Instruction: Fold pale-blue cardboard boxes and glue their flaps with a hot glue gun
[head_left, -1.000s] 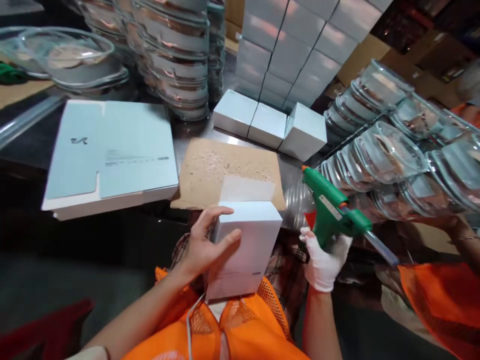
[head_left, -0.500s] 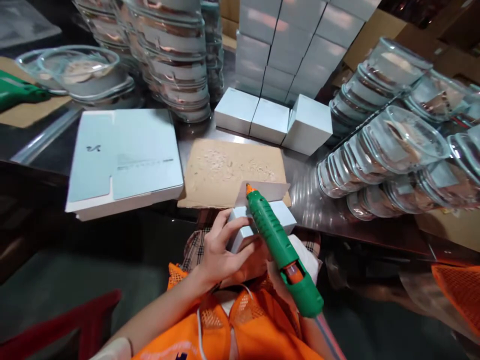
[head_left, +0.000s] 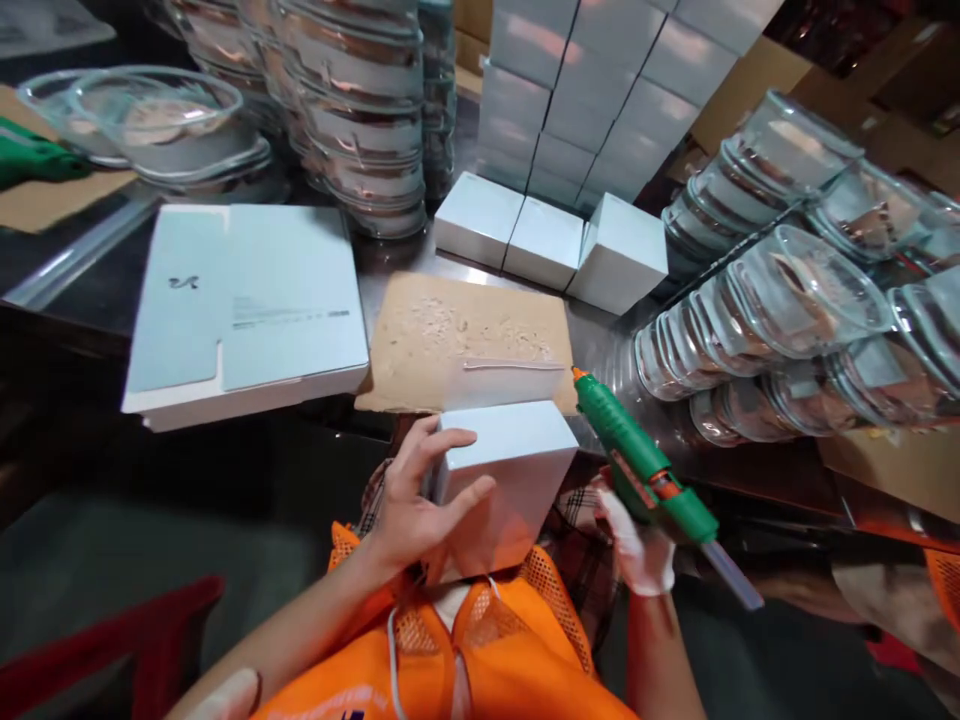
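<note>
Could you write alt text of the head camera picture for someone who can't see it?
A bare left hand holds a small white cardboard box with its flap open, while a white-gloved right hand grips a green glue gun beside it. Stacked clear glass bowls surround the metal table.

Second glue gun (head_left: 34, 160) cut off left

A person holds a small white box (head_left: 504, 470) and a green glue gun (head_left: 643, 472).
The bare left hand (head_left: 417, 500) grips the box's side, its top flap (head_left: 504, 380) open; the gloved right hand (head_left: 637, 535) holds the gun just beside it, above a cardboard sheet (head_left: 457, 335).
</note>
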